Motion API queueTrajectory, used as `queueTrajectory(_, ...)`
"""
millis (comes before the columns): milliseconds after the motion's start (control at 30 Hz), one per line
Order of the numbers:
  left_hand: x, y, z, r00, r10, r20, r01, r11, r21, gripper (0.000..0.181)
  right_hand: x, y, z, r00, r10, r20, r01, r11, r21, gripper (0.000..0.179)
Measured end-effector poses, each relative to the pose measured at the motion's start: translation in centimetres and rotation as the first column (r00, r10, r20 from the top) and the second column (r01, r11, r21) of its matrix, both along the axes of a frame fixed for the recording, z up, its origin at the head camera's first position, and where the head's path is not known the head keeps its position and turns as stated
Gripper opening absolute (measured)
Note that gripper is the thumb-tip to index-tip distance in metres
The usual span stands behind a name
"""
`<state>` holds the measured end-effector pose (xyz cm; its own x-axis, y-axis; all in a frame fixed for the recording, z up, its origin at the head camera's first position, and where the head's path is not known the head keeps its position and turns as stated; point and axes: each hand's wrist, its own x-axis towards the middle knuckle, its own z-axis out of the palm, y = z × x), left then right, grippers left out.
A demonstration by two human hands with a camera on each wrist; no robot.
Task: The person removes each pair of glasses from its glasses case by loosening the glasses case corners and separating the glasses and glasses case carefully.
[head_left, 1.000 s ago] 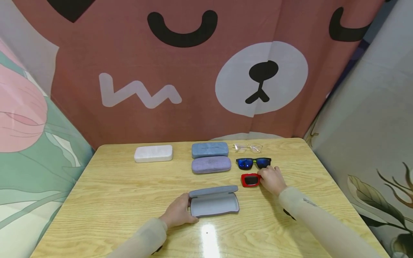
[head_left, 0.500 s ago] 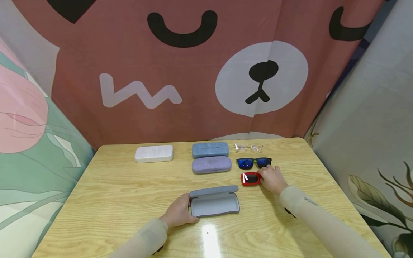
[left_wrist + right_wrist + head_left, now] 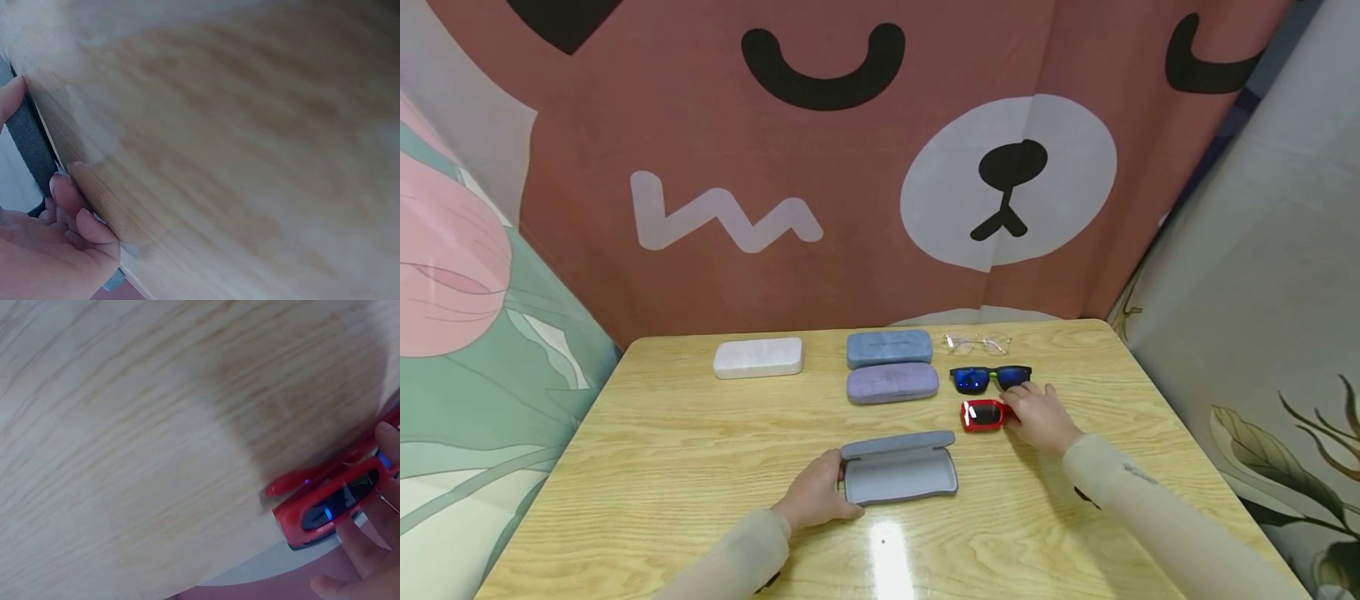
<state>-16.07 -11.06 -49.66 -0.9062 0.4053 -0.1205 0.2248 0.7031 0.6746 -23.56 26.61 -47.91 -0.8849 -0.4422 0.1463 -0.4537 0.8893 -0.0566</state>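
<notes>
On the table, a grey glasses case (image 3: 901,479) lies with its lid up and its pale inside showing. My left hand (image 3: 816,493) grips its left end, thumb at the front edge and fingers behind. In the left wrist view, the fingers (image 3: 69,194) curl against the case's dark edge (image 3: 31,137). My right hand (image 3: 1041,418) pinches the right part of a pair of red sunglasses (image 3: 982,415) with dark lenses. In the right wrist view, fingers (image 3: 359,544) lie at the red frame (image 3: 294,522), and a red temple arm (image 3: 294,481) shows beside it along the tabletop.
Behind the right hand lie blue-lensed sunglasses (image 3: 973,381) and clear glasses (image 3: 976,344). A blue case (image 3: 889,348) and a purple case (image 3: 892,383) lie shut to their left, and a white case (image 3: 758,358) farther left. A printed curtain (image 3: 737,292) hangs behind the table.
My right hand has shifted slightly right, and the red sunglasses have tilted, with glare now on the visible lens. My left hand and the grey case have stayed in place.
</notes>
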Motion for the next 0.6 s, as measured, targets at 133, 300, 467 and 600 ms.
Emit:
queueTrajectory(133,0.1,0.0,0.1,1.000,0.004,0.011,-0.004,1.000,0.002,0.072,0.4,0.2,0.7,1.000,0.025,-0.007,-0.025,1.000,-0.019,0.034)
queueTrajectory(300,0.2,-0.1,0.3,1.000,0.006,0.019,-0.007,1.000,0.016,0.070,0.8,0.4,1.5,1.000,0.025,0.003,-0.025,0.999,-0.019,0.039)
queueTrajectory(467,0.2,-0.1,0.1,1.000,0.012,0.025,-0.012,1.000,0.009,0.072,1.5,0.6,2.5,0.998,0.044,-0.040,-0.045,0.999,-0.028,0.044)
queueTrajectory(600,0.2,-0.1,0.2,1.000,0.009,0.020,-0.009,1.000,0.014,0.071,2.2,0.6,2.9,0.995,0.062,-0.078,-0.066,0.997,-0.050,0.045)
